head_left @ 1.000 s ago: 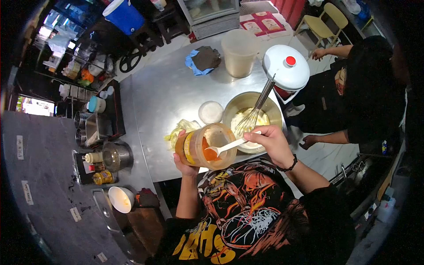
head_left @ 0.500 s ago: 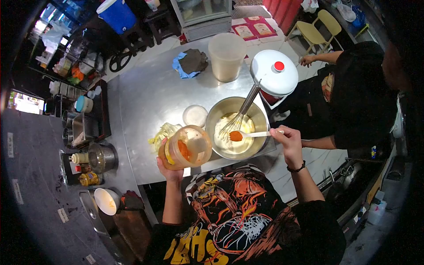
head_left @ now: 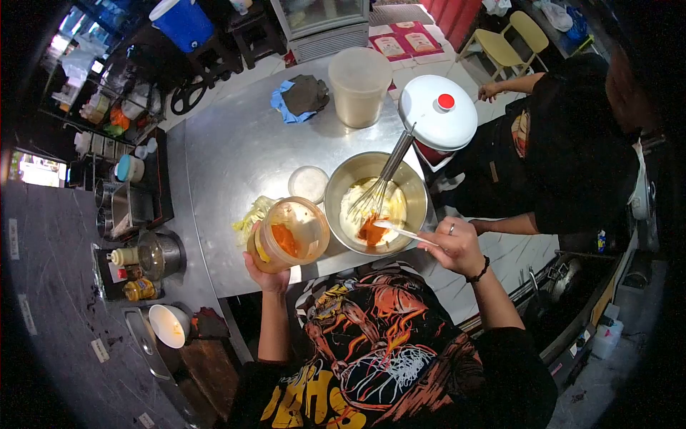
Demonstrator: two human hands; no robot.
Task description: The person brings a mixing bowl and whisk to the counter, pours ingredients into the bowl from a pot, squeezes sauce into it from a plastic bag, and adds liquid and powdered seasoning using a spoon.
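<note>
My left hand point(head_left: 266, 270) grips a translucent plastic tub point(head_left: 309, 230), tilted, with orange powder point(head_left: 286, 239) inside. My right hand point(head_left: 455, 247) holds a white plastic spoon point(head_left: 406, 232) by its handle, its bowl turned over inside the metal mixing bowl point(head_left: 336, 229). A patch of orange powder point(head_left: 373, 232) lies on the creamy white mixture point(head_left: 354, 207), just below the spoon. A whisk point(head_left: 391, 163) leans in the bowl, its wires in the mixture and its handle over the far rim.
On the steel table point(head_left: 221, 179) are a round white lid point(head_left: 308, 184), leafy scraps point(head_left: 250, 220), a dark cloth point(head_left: 306, 96) and a tall plastic container point(head_left: 359, 93). A white-lidded pot point(head_left: 437, 118) stands at the right edge. Another person point(head_left: 557, 150) stands to the right.
My right hand has turned the spoon over, and its orange powder now lies on the mixture. The tub stays in my left hand. The view has shifted slightly.
</note>
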